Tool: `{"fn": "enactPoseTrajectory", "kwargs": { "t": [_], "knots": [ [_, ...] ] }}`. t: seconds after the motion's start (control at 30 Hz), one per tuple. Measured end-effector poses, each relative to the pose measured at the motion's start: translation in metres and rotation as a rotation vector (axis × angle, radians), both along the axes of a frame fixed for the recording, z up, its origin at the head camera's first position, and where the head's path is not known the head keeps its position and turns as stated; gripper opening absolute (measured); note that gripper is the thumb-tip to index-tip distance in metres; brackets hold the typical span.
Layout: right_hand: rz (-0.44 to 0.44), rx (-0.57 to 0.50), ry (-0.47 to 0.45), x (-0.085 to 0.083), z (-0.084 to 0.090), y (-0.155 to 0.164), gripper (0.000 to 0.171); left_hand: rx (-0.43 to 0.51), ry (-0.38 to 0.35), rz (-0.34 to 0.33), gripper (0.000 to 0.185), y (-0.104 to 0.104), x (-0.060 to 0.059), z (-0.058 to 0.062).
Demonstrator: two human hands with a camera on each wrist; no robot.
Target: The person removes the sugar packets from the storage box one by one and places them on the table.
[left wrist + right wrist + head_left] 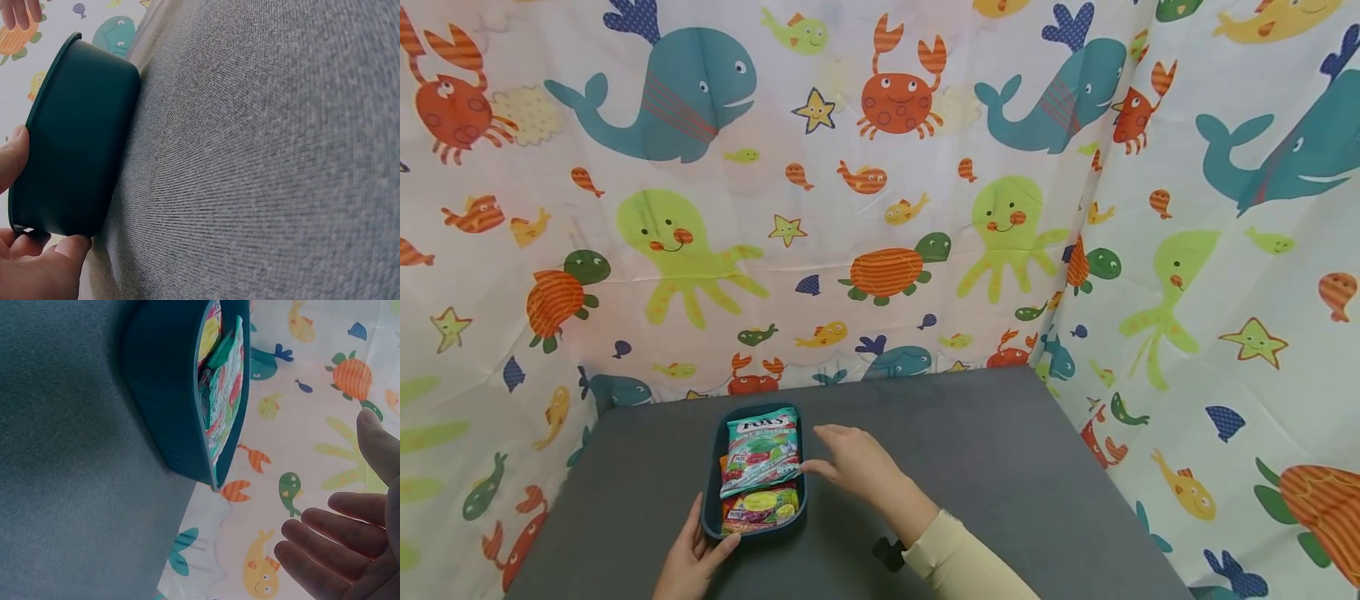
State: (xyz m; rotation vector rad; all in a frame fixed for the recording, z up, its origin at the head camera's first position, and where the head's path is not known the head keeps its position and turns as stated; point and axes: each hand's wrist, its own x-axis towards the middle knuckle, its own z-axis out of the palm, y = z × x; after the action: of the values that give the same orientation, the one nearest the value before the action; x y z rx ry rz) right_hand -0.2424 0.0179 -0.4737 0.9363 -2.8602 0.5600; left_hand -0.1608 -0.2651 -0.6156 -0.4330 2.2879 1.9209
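A dark teal, rounded rectangular tub [803, 505] stands on the grey table at its left half. On top in it lies a green Fox's candy bag [762, 454], and below that a yellow and red candy packet [763, 507]. An orange edge of packaging peeks out beside the green bag. My left hand [691, 557] grips the tub's near left corner, with the thumb at the rim and fingers at the outer wall [81, 137]. My right hand [863, 465] hovers at the tub's right side, fingers stretched out and nothing held, its thumb near the green bag's edge.
The grey table [970, 467] reaches back to a white curtain [820, 275] printed with sea animals, which also hangs along both sides. A small black object [889, 553] shows at the right wrist, by the cream sleeve [966, 560].
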Motion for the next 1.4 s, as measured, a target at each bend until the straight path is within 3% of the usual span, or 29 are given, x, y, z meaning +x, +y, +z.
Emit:
{"fn": "enactPoseTrajectory", "kwargs": {
  "t": [0.7,0.9,1.4],
  "knots": [
    [-0.03,0.02,-0.089,-0.008,-0.007,-0.042,0.066,-0.004,-0.011,0.027,0.121,0.0,0.0,-0.005],
    [-0.03,0.007,-0.094,-0.013,-0.015,-0.05,0.066,-0.024,-0.009,0.015,0.12,0.001,0.001,-0.002],
    [-0.153,0.04,-0.163,-0.022,-0.035,-0.074,0.051,-0.012,-0.013,0.013,0.121,-0.001,0.0,-0.004]
  ]
}}
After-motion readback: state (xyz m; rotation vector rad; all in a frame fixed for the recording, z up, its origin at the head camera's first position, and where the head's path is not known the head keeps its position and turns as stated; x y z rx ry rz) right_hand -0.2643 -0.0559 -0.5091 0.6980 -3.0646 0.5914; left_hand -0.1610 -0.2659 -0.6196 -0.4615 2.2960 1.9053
